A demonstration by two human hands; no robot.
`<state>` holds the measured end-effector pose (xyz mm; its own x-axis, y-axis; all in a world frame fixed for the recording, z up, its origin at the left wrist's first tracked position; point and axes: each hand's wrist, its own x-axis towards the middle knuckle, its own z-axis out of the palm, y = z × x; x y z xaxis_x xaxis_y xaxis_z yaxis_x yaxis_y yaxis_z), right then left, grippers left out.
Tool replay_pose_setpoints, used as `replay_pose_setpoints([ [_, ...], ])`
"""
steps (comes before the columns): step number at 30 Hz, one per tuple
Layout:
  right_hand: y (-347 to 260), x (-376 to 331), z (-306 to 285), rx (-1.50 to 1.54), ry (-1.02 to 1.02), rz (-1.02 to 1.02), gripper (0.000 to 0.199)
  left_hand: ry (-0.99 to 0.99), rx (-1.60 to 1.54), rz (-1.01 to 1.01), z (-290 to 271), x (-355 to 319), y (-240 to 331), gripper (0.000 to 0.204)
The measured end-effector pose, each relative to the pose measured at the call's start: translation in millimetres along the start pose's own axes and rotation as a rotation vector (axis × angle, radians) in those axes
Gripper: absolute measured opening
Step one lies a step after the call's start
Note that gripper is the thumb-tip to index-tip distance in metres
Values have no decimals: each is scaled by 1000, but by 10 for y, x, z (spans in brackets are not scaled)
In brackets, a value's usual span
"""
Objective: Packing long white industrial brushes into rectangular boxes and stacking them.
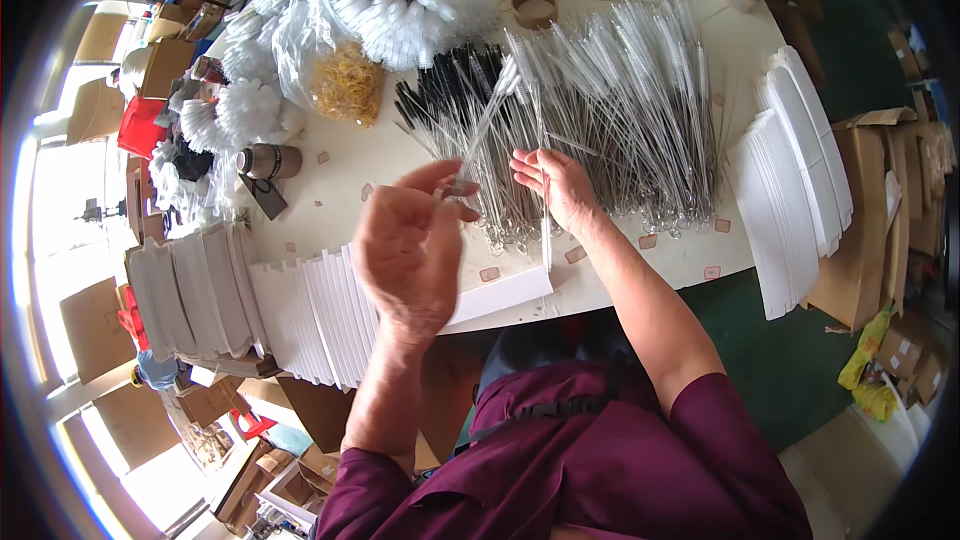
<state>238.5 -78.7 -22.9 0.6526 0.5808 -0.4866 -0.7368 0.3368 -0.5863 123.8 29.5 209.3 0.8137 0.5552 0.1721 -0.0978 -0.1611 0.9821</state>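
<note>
My left hand (412, 245) is raised over the table's near edge, its fingers pinched on the wire handles of a few thin white bottle brushes (487, 120) that slant up to the right. My right hand (553, 185) rests on the near end of a big pile of thin wire brushes (630, 110), fingers curled around one brush that stands nearly upright. A pile of black-bristled brushes (445, 105) lies just behind my left hand. A white card (500, 292) lies flat below both hands.
Fanned stacks of white cards (290, 310) line the table's left front, and more white cards (795, 160) stand at the right. A bag of yellow rubber bands (345, 80), fluffy white brushes (400, 10), tape rolls (533, 5) and cardboard boxes (870, 230) surround the white table (340, 165).
</note>
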Motion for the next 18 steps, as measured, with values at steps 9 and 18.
replay_pose_setpoints([
  [9,-23,25,49,-34,46,-12,29,-2,-146,-80,-394,279,359,6],
  [18,-373,-458,-323,-311,166,-207,31,-123,24,214,-66,-61,261,9],
])
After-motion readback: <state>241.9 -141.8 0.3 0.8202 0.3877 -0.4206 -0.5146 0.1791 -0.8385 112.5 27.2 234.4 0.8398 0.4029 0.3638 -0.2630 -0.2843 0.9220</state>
